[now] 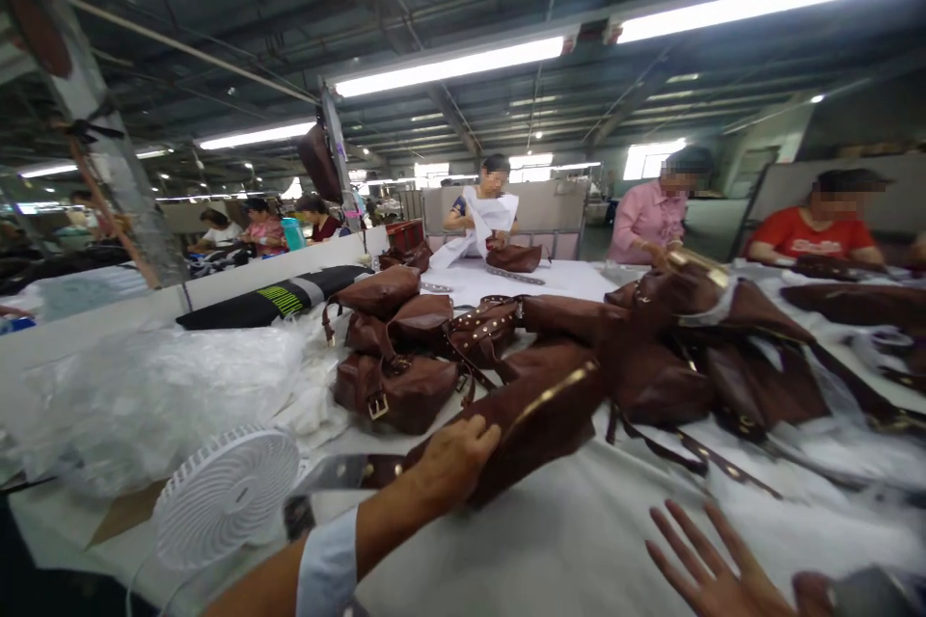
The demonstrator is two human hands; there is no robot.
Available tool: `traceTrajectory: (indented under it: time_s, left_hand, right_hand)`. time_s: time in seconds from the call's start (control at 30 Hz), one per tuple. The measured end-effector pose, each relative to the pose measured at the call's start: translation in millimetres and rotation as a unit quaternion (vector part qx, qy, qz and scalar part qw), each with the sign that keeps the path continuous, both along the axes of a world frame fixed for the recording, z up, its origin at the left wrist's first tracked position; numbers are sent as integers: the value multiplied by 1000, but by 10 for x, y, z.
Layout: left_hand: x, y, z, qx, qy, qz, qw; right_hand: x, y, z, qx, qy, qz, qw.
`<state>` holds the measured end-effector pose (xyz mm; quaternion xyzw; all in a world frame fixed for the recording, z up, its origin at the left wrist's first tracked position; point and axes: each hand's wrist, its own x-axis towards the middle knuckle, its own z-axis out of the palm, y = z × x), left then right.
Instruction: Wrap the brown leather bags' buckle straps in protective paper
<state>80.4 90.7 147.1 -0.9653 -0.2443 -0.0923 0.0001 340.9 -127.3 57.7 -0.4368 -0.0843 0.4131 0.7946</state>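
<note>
My left hand (455, 458) is closed on the near edge of a brown leather bag (550, 424) with a gold zipper along its top. The bag is tilted, and motion blurs its far end. A strap with metal studs (354, 472) trails to the left, below my wrist. At the lower right, my right hand (713, 559) is spread, palm over the white table (535, 540), with nothing in its fingers. Beside it at the frame's edge is a blurred dark object (860, 593) that I cannot make out.
Several brown bags (405, 390) are heaped across the table's middle. A white fan (228, 496) stands at the left, before a pile of clear plastic (159, 386). A black roll (275, 297) lies behind. Across the table, a person in pink (647, 217) and others work.
</note>
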Motion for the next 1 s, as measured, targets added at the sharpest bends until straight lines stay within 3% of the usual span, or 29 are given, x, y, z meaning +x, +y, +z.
traceTrajectory:
  time_s: [0.1, 0.17, 0.23, 0.33, 0.4, 0.53, 0.63, 0.77, 0.9, 1.0]
  left_hand:
    - [-170, -511, -538, 14, 60, -47, 997]
    - [-268, -728, -827, -4, 75, -43, 996]
    - [-334, -812, -1048, -30, 90, -19, 995]
    - [-343, -721, -1249, -56, 119, 42, 990]
    - [-281, -564, -1285, -60, 126, 98, 985]
    - [-91, -221, -1206, -57, 111, 184, 975]
    - [-41, -117, -1137, -53, 112, 182, 975]
    - [-149, -197, -1049, -49, 129, 150, 979]
    - [-287, -288, -963, -49, 145, 152, 976]
    - [-327, -307, -975, -62, 159, 157, 973]
  right_hand:
    - [-138, -220, -25, 33, 53, -48, 997]
    - [-184, -368, -128, 17, 124, -53, 991]
    - [-228, -483, -284, -9, 159, -62, 985]
    - [-350, -527, -509, -45, 172, -42, 983]
    - [-446, -439, -605, -49, 172, -24, 984]
    - [-559, -65, -689, -21, 171, -40, 984]
    - [-580, 188, -719, -51, 177, -29, 983]
    - [-632, 331, -725, -87, 160, 43, 982]
    - [-719, 396, -681, -123, 40, 79, 988]
    - [-739, 352, -655, -181, -147, 71, 970]
